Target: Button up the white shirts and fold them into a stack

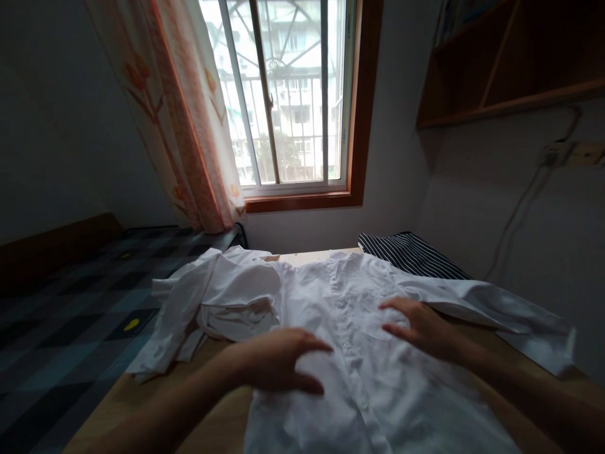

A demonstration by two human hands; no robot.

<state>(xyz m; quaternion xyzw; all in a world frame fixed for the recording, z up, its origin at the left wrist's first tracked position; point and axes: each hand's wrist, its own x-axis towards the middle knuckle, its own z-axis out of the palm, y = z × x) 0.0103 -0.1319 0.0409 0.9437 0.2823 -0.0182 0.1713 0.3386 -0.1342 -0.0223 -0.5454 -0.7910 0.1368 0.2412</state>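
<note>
A white button-up shirt [345, 296] lies spread front-up on a wooden table [222, 422]. My left hand [278, 362] rests flat on its left front panel, fingers apart and pointing right toward the button line. My right hand [418, 328] lies palm-down on the right chest area, fingers spread and pointing left. Neither hand grips the cloth. The shirt's left sleeve [189, 315] is bunched and hangs over the table's left edge. Its right sleeve [510, 315] stretches out to the right.
A striped dark garment [411, 252] lies at the table's far right corner. A bed with a checked blue cover [70, 315] stands to the left. Behind are a barred window [288, 94], an orange-patterned curtain [189, 126] and wooden wall shelves [510, 63].
</note>
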